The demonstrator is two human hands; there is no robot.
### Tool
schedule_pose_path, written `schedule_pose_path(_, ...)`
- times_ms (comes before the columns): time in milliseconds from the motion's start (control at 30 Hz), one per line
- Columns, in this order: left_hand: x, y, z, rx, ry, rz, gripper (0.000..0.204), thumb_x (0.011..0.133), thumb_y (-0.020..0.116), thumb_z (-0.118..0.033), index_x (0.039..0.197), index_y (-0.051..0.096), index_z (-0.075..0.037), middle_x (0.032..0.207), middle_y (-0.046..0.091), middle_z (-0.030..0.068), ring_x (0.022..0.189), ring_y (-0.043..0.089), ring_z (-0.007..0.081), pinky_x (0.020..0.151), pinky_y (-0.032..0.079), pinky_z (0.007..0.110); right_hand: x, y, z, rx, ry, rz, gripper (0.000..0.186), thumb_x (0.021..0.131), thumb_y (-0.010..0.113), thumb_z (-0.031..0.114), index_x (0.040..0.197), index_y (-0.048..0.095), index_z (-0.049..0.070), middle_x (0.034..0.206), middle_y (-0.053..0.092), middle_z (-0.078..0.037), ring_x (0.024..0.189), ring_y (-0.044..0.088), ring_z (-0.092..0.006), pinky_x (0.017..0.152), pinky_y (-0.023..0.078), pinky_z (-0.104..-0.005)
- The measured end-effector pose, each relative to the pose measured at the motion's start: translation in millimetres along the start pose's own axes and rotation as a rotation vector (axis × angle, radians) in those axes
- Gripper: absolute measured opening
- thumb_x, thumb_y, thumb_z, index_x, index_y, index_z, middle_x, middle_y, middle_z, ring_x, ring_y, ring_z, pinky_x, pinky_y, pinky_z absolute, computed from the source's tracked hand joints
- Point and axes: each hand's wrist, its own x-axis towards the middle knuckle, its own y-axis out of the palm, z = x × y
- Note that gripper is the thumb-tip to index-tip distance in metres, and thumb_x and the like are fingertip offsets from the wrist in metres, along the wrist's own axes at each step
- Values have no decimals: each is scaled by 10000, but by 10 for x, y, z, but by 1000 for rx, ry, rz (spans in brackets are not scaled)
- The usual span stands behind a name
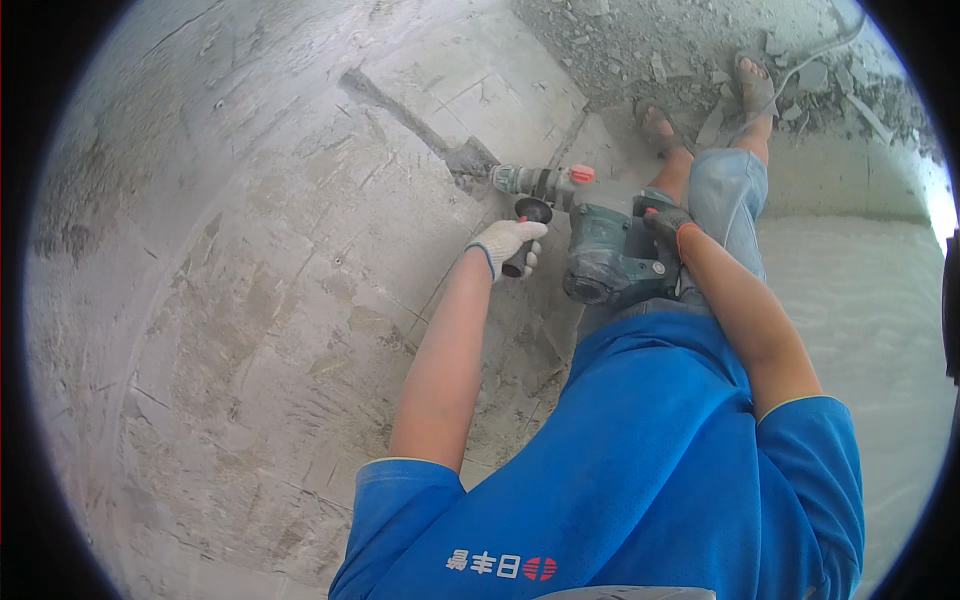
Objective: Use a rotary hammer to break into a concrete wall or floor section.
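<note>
A dusty green-grey rotary hammer [602,235] with a red knob is held across my front, its nose pointing left at the worn grey wall [300,270]. In a white knit glove, my left hand [507,243] wraps round the black side handle [515,265] near the chuck. My right hand [668,226], in a dark glove with an orange cuff, grips the rear handle; its trigger finger is hard to make out. Just past the chuck [508,180], the tip meets the broken end of a dark groove [410,122] cut in the wall. Dust blurs the contact point.
Broken rubble [640,45] covers the floor at the far side, close to my sandalled feet [655,125]. A pale cable [815,55] runs over the rubble at the upper right. A pale, smooth surface [850,300] lies to my right.
</note>
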Motion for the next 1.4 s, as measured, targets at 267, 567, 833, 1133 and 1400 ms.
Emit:
schedule_pose_path(267,21,195,480,-156,106,276,190,823,642,-220,863,484,-120,653,536,0,479,508,108,430,436,280,-367,-381,78,-37,-56,-207,451,711,631,246,1111,585,44,853,601,-95,696,577,-179,614,486,-338)
schedule_pose_path(567,100,628,637,-437,398,248,137,842,583,-141,890,458,-112,651,509,20,483,504,149,447,437,327,-990,-683,1478,-690,-696,-406,590,616,741,329,1154,590,138,1046,640,-151,942,626,-297,818,486,-364)
schedule_pose_path(833,49,615,376,-613,438,270,134,841,559,-96,914,447,-101,647,506,31,475,500,145,435,433,327,-835,-525,2049,-1155,-296,-480,571,688,692,383,1180,585,114,1010,652,-155,958,614,-297,859,465,-338)
schedule_pose_path(1133,126,360,540,-183,249,113,169,790,626,-161,843,486,-82,659,526,30,486,517,127,430,454,293,-66,-615,209,-384,-230,-301,435,721,636,202,1128,589,52,831,634,-97,675,617,-186,602,513,-327)
schedule_pose_path(1400,50,82,457,-67,225,78,148,801,621,-161,815,494,-86,643,530,26,499,524,123,438,461,297,-133,-258,111,-199,-35,-298,365,750,678,257,1019,627,15,769,620,-105,588,589,-186,518,489,-347)
